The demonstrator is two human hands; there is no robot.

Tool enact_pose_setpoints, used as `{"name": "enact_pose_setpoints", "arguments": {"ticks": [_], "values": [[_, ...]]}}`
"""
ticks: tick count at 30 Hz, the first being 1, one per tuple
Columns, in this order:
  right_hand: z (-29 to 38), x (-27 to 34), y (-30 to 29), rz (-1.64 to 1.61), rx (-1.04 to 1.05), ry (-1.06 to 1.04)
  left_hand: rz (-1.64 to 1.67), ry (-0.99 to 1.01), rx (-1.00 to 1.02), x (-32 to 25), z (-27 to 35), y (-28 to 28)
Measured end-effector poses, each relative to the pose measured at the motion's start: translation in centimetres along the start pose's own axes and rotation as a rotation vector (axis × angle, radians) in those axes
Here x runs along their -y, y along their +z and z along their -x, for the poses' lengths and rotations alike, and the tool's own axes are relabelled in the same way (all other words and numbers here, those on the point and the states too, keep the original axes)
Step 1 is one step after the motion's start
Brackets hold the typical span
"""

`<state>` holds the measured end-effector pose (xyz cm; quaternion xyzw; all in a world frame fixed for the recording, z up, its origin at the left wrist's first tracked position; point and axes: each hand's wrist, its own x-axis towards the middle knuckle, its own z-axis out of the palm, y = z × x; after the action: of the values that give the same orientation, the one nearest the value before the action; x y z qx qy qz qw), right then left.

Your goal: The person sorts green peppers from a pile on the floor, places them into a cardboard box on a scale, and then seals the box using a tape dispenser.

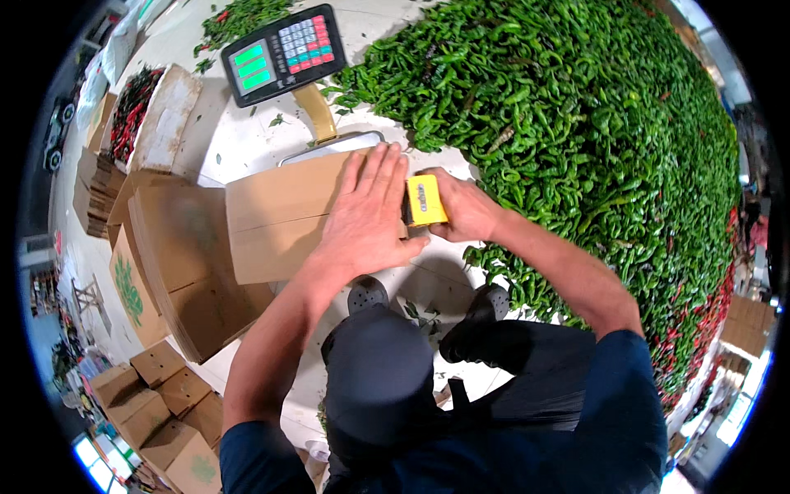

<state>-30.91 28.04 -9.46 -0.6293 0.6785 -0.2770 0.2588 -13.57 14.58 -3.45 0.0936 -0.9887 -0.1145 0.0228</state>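
A cardboard box [281, 219] lies in front of me, partly over the platform of a digital scale [284, 52]. My left hand [370, 216] rests flat on the box near its right end, fingers spread a little and thumb apart. In my right hand [460, 207] is a yellow tape dispenser [426, 200], held against that same end of the box. The scale's display is lit green. Whether tape touches the cardboard is hidden by the dispenser and my left hand.
Green chili peppers [555, 123] form a large heap on the right. Flattened cardboard boxes [185, 247] lean at the left, below a foam box of red peppers [166, 120]. Folded-up boxes [163, 401] stand lower left. My shoes [367, 295] are on the pale floor below the box.
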Motion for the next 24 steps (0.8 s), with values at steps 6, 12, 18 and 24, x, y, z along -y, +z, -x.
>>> {"name": "enact_pose_setpoints", "arguments": {"ticks": [6,12,18,24], "values": [[-0.1,-7.3,4.6,0.316,0.209,-0.037,-0.020,0.037,0.005,-0.5,-0.9,0.2],[-0.4,-10.4,9.7,0.366,0.243,0.078,-0.014,0.036,0.030,-0.6,-1.1,0.8],[-7.7,-0.7,6.0,0.824,0.820,0.254,-0.052,0.050,0.040,0.3,-0.4,1.1],[-4.1,-9.1,14.6,0.758,0.682,0.203,-0.008,0.050,-0.001,0.7,-0.7,1.1]]}}
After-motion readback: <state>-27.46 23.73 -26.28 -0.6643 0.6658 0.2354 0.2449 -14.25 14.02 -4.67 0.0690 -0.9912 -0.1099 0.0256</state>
